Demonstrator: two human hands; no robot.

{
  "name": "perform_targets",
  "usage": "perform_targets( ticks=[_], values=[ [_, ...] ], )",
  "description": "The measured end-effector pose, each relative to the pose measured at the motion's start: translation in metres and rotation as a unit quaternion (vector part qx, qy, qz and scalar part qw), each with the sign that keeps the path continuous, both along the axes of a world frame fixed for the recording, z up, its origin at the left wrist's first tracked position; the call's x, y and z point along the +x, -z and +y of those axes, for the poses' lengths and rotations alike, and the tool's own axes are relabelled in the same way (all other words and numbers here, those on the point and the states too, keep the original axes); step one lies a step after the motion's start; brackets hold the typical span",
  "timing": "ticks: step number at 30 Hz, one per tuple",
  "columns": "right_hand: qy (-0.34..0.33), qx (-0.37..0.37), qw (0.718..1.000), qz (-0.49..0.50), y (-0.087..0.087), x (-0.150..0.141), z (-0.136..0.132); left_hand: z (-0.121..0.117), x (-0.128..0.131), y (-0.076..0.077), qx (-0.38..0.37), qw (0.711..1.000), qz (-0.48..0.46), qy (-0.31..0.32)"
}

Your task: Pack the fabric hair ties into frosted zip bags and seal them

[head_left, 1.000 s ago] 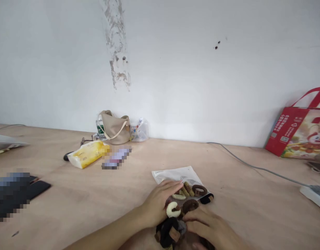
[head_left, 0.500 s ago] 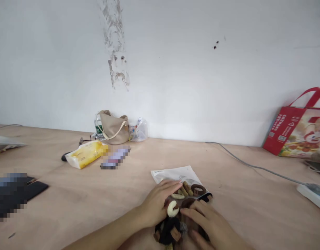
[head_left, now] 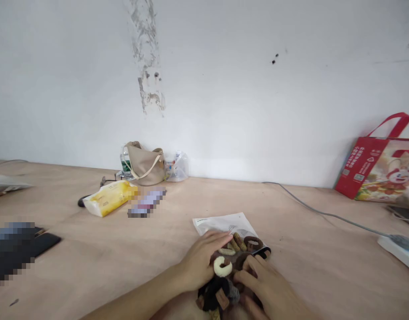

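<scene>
"Plywood desk [head_left: 91, 253], scuffed white wall [head_left: 224, 89] behind: what's at the near edge?"
"Fabric hair ties [head_left: 222, 284] heap partly on a printed sheet [head_left: 217, 223]. Left hand [head_left: 202, 260] lies against them, fingers pressed together; right hand [head_left: 267, 289], fingers curled, seems to gather them."
"Readable writing?"
"None; the print's too small."

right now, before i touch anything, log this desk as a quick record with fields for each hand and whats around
left hand: fingers stretched over a pile of fabric hair ties
right hand: curled against a brown hair tie, grip unclear
between hands: cream hair tie
under pile: printed paper sheet
surface: plywood table
farther off: yellow tissue pack, beige shoulder bag, red gift bag, white power strip
</scene>
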State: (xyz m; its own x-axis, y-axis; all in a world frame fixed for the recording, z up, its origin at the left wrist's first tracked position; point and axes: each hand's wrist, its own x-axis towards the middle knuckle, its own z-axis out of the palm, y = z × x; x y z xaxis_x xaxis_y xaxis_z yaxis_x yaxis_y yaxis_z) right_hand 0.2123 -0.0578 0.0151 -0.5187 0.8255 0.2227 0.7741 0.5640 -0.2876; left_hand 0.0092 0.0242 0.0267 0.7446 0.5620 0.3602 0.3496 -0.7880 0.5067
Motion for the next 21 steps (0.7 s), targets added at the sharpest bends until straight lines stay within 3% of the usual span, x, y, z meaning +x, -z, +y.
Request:
perform_targets(
  ticks=[4,13,21],
  values=[
    [0.055,0.027,0.998,0.005,0.008,0.004,0.001,-0.001,0.000,0.001,-0.003,1.000,0.013,-0.015],
    [0.062,0.122,0.989,0.056,0.004,0.010,-0.002,-0.004,-0.001,0.001,0.005,1.000,0.011,-0.018],
    [0.156,0.195,0.968,0.019,0.015,0.026,0.012,-0.005,-0.001,-0.001,0.014,0.999,0.035,-0.003]
  ],
)
